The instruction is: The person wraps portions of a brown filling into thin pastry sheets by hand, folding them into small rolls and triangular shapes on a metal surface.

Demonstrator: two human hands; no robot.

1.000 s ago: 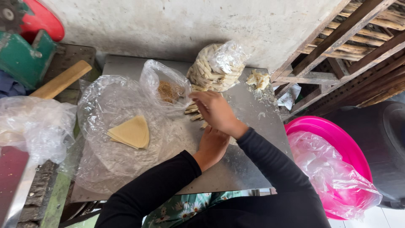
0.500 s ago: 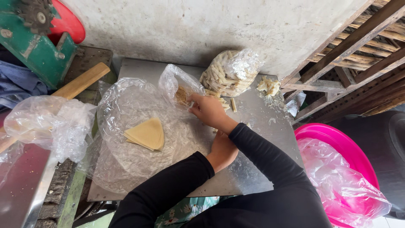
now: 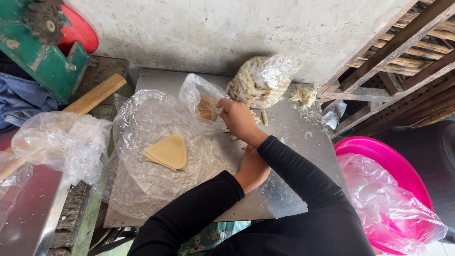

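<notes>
A steel table [image 3: 294,156] stands against a rough grey wall [image 3: 227,33]. To the right of it is a slatted wooden frame [image 3: 403,61]; to the left, a green machine [image 3: 42,52] with a toothed wheel, a red stool [image 3: 78,31] behind it, blue cloth [image 3: 19,99] and a wooden bar [image 3: 92,97].

A clear plastic sheet [image 3: 142,180] covers the left part of the table, and a folded stack of pale yellow wrappers [image 3: 168,151] lies on it. A small clear bag [image 3: 199,102] of brown filling sits at the sheet's far edge. Behind it, against the wall, a bigger bag [image 3: 258,80] is packed with pale rolled sticks; a few loose sticks [image 3: 263,117] lie just beside it, and a lump of scraps [image 3: 303,95] sits to its right. A crumpled clear bag [image 3: 61,142] lies off the table to the left. A pink basin [image 3: 379,156] lined with plastic stands to the right, below the table.

The right hand [image 3: 237,118] reaches across to the mouth of the small bag, fingers pinched narrowly at its edge; whether they hold filling cannot be told. The left hand [image 3: 251,168] rests on the table under the right forearm, its fingers hidden, so its grip cannot be told.
</notes>
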